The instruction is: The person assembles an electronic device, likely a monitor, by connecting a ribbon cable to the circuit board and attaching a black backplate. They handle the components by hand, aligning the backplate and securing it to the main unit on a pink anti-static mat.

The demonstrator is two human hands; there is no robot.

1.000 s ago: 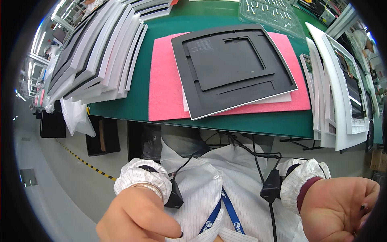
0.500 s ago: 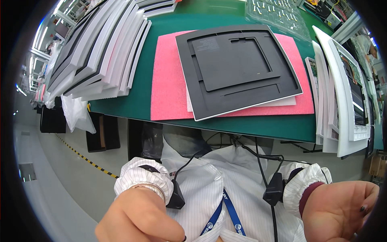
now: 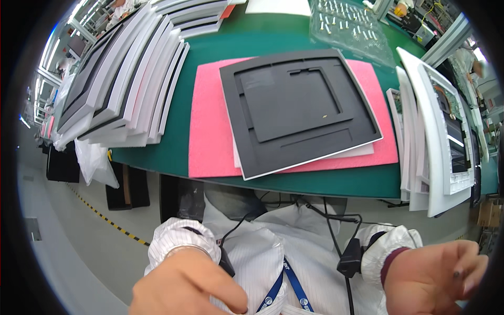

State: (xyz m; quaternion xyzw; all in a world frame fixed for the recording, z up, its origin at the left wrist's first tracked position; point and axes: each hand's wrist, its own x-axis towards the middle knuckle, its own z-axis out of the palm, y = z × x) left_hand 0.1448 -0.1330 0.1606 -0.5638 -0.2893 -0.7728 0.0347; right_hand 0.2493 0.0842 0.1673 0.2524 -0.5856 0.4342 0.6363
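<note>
Close in front of my body, my left hand [image 3: 184, 286] shows its back; its fingers mostly run off the lower edge. Whether it holds anything is hidden. My right hand [image 3: 433, 281] is raised at the lower right with the palm showing. Its fingers are loosely bent and apart, and I see nothing held in them. Neither hand touches the table. Beyond them a black panel [image 3: 294, 107] with a white edge and a recessed frame lies askew on a pink foam sheet [image 3: 210, 147]. A white sheet [image 3: 362, 150] shows beneath the panel.
Stacked panels with white foam layers [image 3: 126, 89] stand at the left of the green table [image 3: 325, 186]. White frames [image 3: 420, 142] lean upright along the right edge. A clear tray [image 3: 349, 29] of small parts lies at the back. Black cables [image 3: 336, 231] hang by my wrists.
The view has tilted up slightly, so the table sits lower in the picture and a white sheet shows at the back. The panel stays in place; both hands remain near my body.
</note>
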